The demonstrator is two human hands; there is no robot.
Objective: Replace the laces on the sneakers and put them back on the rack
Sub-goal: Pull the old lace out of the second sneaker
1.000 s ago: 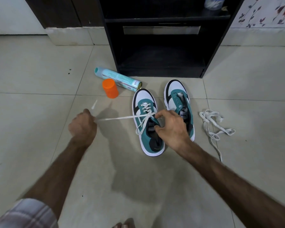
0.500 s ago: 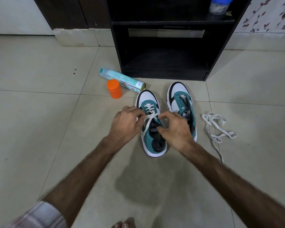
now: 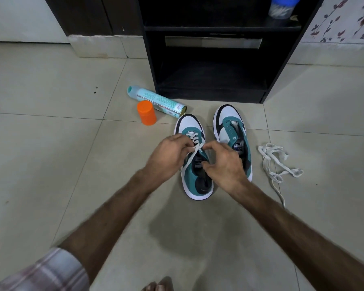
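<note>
Two teal, white and black sneakers stand side by side on the tiled floor, toes toward the black rack [image 3: 208, 95]. The left sneaker [image 3: 194, 179] carries a white lace [image 3: 194, 138] threaded through its upper eyelets. My left hand [image 3: 166, 158] pinches that lace at the shoe's left side, and my right hand [image 3: 225, 164] pinches it at the tongue. The right sneaker [image 3: 229, 122] has bare eyelets. A loose white lace [image 3: 275, 162] lies tangled on the floor to its right.
A teal spray can [image 3: 156, 100] lies on its side left of the rack, with its orange cap [image 3: 146, 112] standing beside it. A jar with a blue lid [image 3: 283, 7] sits on the rack's upper shelf. My toes [image 3: 158, 285] show at the bottom edge.
My left hand, which was pulling the lace out far to the left, has come back to the left sneaker. Both hands now hold the lace close over the eyelets.
</note>
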